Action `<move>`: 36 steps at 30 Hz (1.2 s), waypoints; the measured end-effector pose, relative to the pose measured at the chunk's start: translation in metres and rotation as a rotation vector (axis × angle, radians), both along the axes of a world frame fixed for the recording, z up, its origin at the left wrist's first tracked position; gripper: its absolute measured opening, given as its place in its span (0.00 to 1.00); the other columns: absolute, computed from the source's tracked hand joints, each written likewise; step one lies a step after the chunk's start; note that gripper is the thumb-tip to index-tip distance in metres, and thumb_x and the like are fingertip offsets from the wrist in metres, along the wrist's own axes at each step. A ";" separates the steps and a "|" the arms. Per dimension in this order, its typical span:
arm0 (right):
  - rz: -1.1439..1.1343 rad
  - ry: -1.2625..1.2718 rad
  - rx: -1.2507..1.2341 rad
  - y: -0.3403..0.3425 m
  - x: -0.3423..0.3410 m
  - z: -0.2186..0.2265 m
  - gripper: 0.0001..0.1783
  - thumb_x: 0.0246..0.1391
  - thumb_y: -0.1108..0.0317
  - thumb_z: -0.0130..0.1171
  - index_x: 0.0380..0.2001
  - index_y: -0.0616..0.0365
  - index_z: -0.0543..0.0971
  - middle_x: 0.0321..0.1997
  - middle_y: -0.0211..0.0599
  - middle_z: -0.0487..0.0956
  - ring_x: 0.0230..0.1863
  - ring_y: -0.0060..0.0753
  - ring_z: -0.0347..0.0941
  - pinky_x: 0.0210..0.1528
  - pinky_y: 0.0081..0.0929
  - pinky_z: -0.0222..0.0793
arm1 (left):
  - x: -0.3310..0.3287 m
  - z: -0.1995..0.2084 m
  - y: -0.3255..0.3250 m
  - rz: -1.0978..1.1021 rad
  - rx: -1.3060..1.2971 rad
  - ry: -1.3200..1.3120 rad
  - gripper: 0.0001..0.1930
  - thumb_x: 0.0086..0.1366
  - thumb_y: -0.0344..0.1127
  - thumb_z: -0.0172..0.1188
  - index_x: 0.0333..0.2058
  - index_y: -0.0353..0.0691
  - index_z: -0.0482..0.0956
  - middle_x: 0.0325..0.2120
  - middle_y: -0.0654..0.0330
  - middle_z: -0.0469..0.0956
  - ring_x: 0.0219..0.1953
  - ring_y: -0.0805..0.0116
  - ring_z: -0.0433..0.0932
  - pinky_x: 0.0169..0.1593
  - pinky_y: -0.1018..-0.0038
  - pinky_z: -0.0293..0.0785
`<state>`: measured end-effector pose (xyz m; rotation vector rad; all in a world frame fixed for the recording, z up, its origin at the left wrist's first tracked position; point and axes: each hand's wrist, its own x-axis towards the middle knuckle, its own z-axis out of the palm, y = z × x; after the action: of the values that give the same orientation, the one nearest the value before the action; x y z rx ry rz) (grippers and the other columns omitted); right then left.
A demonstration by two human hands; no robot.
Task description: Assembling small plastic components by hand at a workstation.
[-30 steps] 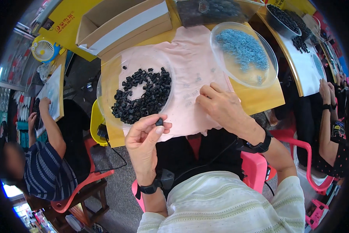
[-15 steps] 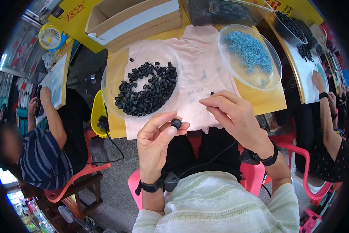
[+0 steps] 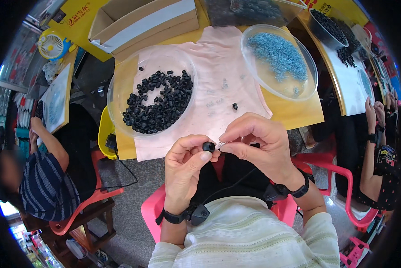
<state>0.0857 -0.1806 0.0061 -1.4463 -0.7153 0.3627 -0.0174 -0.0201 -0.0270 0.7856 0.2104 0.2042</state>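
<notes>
One cap (image 3: 208, 146) pinched in left hand (image 3: 184, 163), pale bits (image 3: 220, 145) pinched in right hand (image 3: 265, 143), seemingly unjoined; black parts (image 3: 158, 114) left, 10 o'clock.

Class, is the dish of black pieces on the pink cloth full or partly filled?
Partly filled: black pieces cover only part of the dish; pink cloth shows through.

- Yellow table (image 3: 301, 114)
- Pink cloth (image 3: 218, 58) on top
- Brown box (image 3: 152, 32) at the back
- See-through bin (image 3: 254, 18) beside it
- Left round tray (image 3: 109, 100)
- Right round tray (image 3: 317, 73)
</notes>
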 end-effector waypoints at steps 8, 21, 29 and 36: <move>0.009 -0.071 0.035 -0.002 0.001 -0.004 0.08 0.52 0.78 0.66 0.37 0.62 0.81 0.37 0.34 0.81 0.32 0.20 0.80 0.26 0.13 0.71 | 0.003 0.003 -0.006 -0.021 0.026 0.062 0.13 0.60 0.20 0.64 0.44 0.30 0.77 0.38 0.55 0.81 0.37 0.69 0.82 0.45 0.72 0.81; -0.021 -0.238 -0.073 -0.002 0.003 -0.011 0.13 0.47 0.73 0.71 0.39 0.56 0.85 0.37 0.33 0.80 0.31 0.20 0.75 0.28 0.17 0.69 | 0.007 -0.003 -0.005 -0.038 0.002 0.064 0.12 0.61 0.20 0.63 0.44 0.30 0.77 0.39 0.54 0.81 0.37 0.69 0.82 0.44 0.70 0.83; -0.103 -0.654 -0.176 0.005 -0.001 -0.015 0.16 0.48 0.69 0.70 0.43 0.57 0.84 0.36 0.37 0.80 0.30 0.31 0.76 0.31 0.24 0.72 | 0.009 -0.014 -0.001 0.008 -0.077 0.087 0.11 0.64 0.24 0.60 0.45 0.30 0.76 0.39 0.54 0.80 0.38 0.69 0.81 0.46 0.72 0.80; -0.387 -0.274 -0.403 -0.025 0.030 -0.021 0.10 0.63 0.71 0.53 0.33 0.67 0.78 0.33 0.43 0.78 0.31 0.43 0.77 0.35 0.30 0.72 | 0.008 -0.019 0.006 0.000 -0.058 0.052 0.11 0.64 0.26 0.60 0.44 0.30 0.76 0.38 0.52 0.80 0.36 0.69 0.81 0.42 0.73 0.79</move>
<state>0.1161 -0.2056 -0.0150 -2.0007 -0.5783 0.0030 -0.0096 -0.0136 -0.0459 0.7336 0.2648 0.1773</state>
